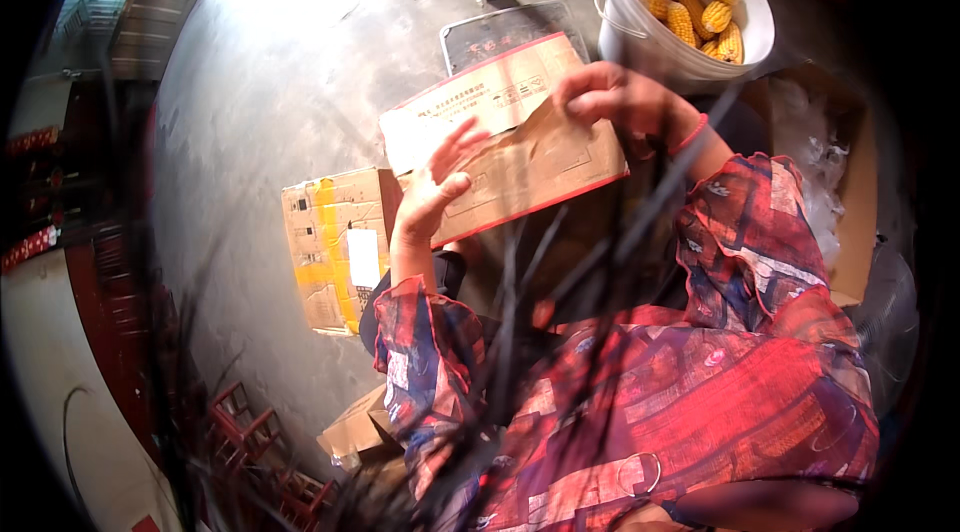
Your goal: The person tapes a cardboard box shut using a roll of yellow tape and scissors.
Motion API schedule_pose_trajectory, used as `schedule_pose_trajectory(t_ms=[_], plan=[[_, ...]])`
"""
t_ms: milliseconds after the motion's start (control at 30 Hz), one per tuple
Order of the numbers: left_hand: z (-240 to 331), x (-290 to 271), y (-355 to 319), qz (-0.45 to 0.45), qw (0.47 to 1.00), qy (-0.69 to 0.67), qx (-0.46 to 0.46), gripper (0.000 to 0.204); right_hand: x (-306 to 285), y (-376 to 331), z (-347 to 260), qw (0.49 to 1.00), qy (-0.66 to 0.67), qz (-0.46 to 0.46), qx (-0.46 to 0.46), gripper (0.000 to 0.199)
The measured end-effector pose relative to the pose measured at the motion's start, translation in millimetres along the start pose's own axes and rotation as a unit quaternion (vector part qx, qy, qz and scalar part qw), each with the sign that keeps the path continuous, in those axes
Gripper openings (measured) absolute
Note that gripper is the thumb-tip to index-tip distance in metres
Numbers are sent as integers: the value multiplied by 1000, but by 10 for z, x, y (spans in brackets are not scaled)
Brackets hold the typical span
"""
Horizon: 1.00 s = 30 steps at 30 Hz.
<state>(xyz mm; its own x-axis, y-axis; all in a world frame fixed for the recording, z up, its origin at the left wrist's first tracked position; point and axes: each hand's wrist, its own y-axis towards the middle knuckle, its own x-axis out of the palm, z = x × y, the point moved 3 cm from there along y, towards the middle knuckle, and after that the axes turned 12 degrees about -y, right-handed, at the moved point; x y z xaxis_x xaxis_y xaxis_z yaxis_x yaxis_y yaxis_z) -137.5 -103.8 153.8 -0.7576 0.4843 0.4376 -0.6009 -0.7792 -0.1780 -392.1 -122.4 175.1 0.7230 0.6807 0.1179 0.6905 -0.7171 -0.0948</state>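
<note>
**Carton (530, 160) betw. L hand (432, 190) & R hand (628, 100)**

Lies just in front, slants lower L to upper R along long axis. Has L hand over L end, opened w/ spread fingers, holding nothing visible; has R hand nr far R corner, half-curled, blurred, can't tell re grip.

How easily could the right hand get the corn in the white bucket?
Probably yes: the right hand is close by, the white bucket is open on top, and nothing seems to cover the corn.
</note>
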Motion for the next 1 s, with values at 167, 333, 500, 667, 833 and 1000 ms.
schedule_pose_trajectory(t_ms=[167, 333, 500, 667, 833, 1000], plan=[[-24, 25, -124, 15, 993, -118, 19, 76, -187, -18, 140, 990, 112, 84, -2, 15], [-99, -97, -126, 149, 976, -156, 21, 20, -239, -32, 191, 987, 108, 113, 42, 18], [-133, -170, -96, 243, 966, -90, 16, 20, -210, -71, 83, 983, 27, 150, 107, 19], [-121, -185, -81, 264, 964, -39, 20, 20, -307, -56, 264, 982, -96, 155, 58, 13], [-103, -178, -105, 247, 969, -27, -12, 22, -339, -13, 343, 962, -213, 165, 46, 14], [-144, -377, -191, 243, 969, 53, -15, 20, -562, -147, 414, 878, -403, 244, 85, 23]])
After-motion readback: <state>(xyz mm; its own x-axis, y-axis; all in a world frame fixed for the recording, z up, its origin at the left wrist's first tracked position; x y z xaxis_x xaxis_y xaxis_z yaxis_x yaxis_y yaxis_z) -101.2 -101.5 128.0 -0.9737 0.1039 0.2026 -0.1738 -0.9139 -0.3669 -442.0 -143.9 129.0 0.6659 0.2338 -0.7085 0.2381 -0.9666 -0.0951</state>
